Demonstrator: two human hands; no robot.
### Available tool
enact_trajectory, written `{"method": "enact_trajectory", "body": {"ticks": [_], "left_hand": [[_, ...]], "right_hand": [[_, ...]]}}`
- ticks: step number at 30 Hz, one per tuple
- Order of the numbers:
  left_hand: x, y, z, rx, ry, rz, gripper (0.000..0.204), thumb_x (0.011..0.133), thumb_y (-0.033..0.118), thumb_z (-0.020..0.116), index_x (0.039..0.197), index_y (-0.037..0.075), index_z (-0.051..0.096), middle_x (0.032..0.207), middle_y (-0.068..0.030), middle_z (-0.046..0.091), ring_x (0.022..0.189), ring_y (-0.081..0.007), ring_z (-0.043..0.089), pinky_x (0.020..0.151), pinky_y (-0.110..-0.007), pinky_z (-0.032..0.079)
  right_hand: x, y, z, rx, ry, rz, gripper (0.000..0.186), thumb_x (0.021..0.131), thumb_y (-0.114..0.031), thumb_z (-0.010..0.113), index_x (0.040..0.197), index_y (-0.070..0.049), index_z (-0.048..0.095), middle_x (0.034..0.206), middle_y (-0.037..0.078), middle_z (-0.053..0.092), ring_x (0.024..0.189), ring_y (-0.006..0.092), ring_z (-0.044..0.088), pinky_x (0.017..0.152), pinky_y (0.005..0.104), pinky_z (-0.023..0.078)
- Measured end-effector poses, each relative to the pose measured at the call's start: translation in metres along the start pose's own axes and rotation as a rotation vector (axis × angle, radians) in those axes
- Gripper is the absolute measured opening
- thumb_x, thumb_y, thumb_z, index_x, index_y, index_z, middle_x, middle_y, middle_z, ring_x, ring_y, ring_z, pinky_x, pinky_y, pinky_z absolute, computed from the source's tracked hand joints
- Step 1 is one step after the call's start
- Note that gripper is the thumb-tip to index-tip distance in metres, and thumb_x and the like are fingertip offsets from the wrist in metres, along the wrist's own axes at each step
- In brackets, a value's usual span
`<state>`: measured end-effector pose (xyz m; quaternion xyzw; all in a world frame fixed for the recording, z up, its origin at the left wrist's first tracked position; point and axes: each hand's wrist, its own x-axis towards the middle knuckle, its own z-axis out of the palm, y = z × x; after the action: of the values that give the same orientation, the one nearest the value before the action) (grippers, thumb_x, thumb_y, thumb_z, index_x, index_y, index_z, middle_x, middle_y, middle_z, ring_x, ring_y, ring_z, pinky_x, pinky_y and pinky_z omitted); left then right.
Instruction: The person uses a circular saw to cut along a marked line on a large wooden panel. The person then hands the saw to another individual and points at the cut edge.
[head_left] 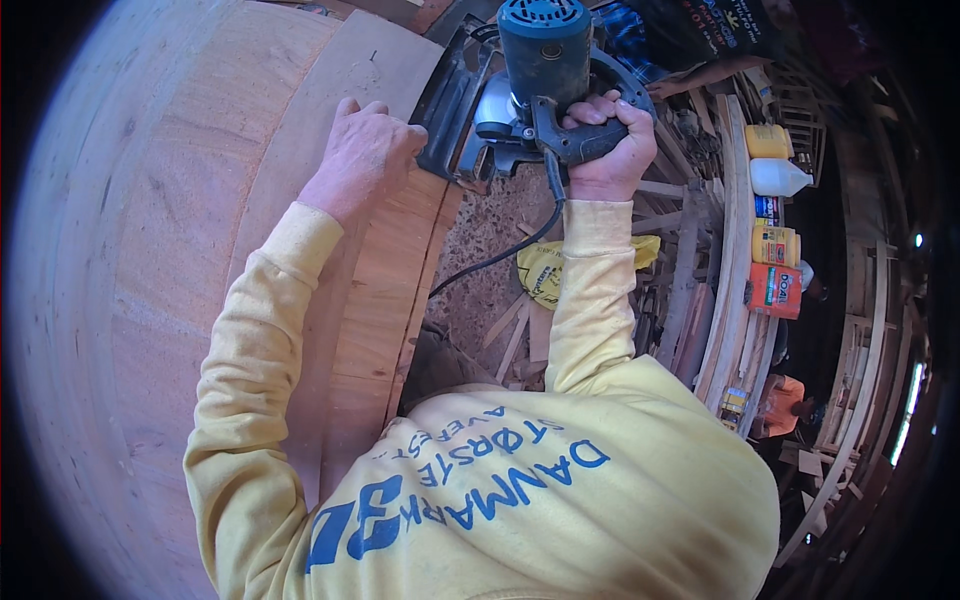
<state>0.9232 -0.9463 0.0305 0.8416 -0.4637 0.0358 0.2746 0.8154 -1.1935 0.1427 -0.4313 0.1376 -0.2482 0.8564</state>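
Note:
My right hand [610, 150] is closed around the black handle of a teal circular saw [548, 55], with a silver guard and a black cord [515, 245] trailing down. The saw's black base plate [445, 120] sits at the edge of a pale wooden board [325, 70], where a small nail sticks up. Resting on that board is my left hand [365, 155], its bent fingers loosely apart beside the base plate. Beneath and left of it lie broad plywood sheets [160, 250], with layered edges running toward me.
On the right, lumber [725, 340] holds yellow containers [768, 142], a white jug [778, 176] and an orange-red container [772, 290]. Offcuts and a yellow bag [540, 280] lie on the floor below the cord. A person in orange [782, 405] is at the far right.

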Motion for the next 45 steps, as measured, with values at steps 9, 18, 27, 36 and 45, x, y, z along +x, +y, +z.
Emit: {"method": "enact_trajectory", "body": {"ticks": [9,18,27,36,45], "left_hand": [[0.001,0.004,-0.001,0.010,-0.005,-0.001,0.013,0.077,0.014,0.078,0.078,0.013,0.065,0.076,-0.0028,0.069,0.090,-0.0248,0.062,0.085,-0.042,0.038],[0.003,0.005,0.001,-0.003,-0.013,0.000,0.014,0.077,0.015,0.078,0.078,0.014,0.064,0.075,-0.0016,0.068,0.088,-0.0248,0.061,0.083,-0.042,0.038],[0.002,0.008,0.002,-0.001,-0.012,0.001,0.015,0.078,0.017,0.078,0.078,0.015,0.064,0.076,0.0002,0.068,0.087,-0.0240,0.061,0.084,-0.042,0.038],[0.002,0.011,0.004,-0.020,0.007,0.005,0.014,0.078,0.017,0.076,0.078,0.016,0.063,0.073,0.0007,0.063,0.084,-0.0241,0.058,0.081,-0.042,0.037],[0.002,0.017,0.001,-0.043,0.027,0.020,0.014,0.078,0.014,0.075,0.078,0.015,0.061,0.072,-0.0003,0.061,0.083,-0.0250,0.056,0.081,-0.042,0.037]], "right_hand": [[0.001,-0.001,-0.003,0.000,-0.026,0.002,0.022,0.084,-0.021,0.063,0.104,-0.012,0.060,0.080,-0.002,0.053,0.071,0.0143,0.055,0.068,0.0330,0.047],[0.002,-0.003,-0.011,-0.028,-0.024,-0.011,0.028,0.087,-0.022,0.060,0.110,-0.007,0.057,0.082,-0.002,0.053,0.074,0.0142,0.056,0.073,0.0343,0.046],[0.000,-0.004,-0.012,-0.024,-0.002,-0.021,0.027,0.087,-0.022,0.061,0.109,-0.007,0.058,0.082,-0.002,0.053,0.074,0.0140,0.056,0.073,0.0337,0.046],[-0.001,-0.005,-0.018,0.026,-0.020,-0.005,0.028,0.086,-0.022,0.062,0.110,-0.008,0.059,0.083,-0.002,0.055,0.074,0.0137,0.057,0.073,0.0324,0.045],[-0.007,-0.009,-0.018,0.036,-0.041,0.031,0.029,0.086,-0.020,0.062,0.112,-0.008,0.058,0.086,-0.001,0.055,0.079,0.0157,0.057,0.078,0.0341,0.046]]}}
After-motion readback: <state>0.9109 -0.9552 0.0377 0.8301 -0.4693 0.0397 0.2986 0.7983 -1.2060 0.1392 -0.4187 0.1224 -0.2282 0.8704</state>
